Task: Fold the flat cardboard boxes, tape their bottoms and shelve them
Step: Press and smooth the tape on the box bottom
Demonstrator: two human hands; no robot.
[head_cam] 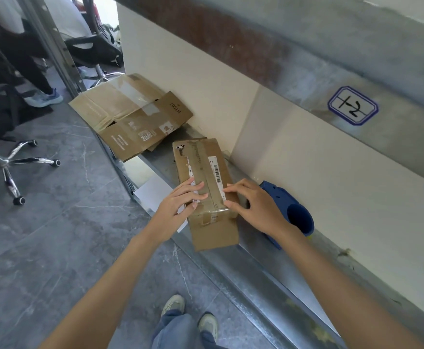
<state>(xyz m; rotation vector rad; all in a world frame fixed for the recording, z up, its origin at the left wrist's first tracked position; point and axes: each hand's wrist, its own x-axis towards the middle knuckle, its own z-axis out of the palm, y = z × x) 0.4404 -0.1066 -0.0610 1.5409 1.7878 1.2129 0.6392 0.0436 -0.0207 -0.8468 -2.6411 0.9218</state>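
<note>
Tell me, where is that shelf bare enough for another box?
Bare shelf runs from the blue tape dispenser toward the camera. A narrow gap lies between the flat cardboard and the taped box. Crowded around that box: left hand, right hand, dispenser.

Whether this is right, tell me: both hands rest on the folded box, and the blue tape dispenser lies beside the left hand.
One slip: the head view shows the blue tape dispenser beside the right hand, not the left hand. Both hands do rest on the folded box.
</note>
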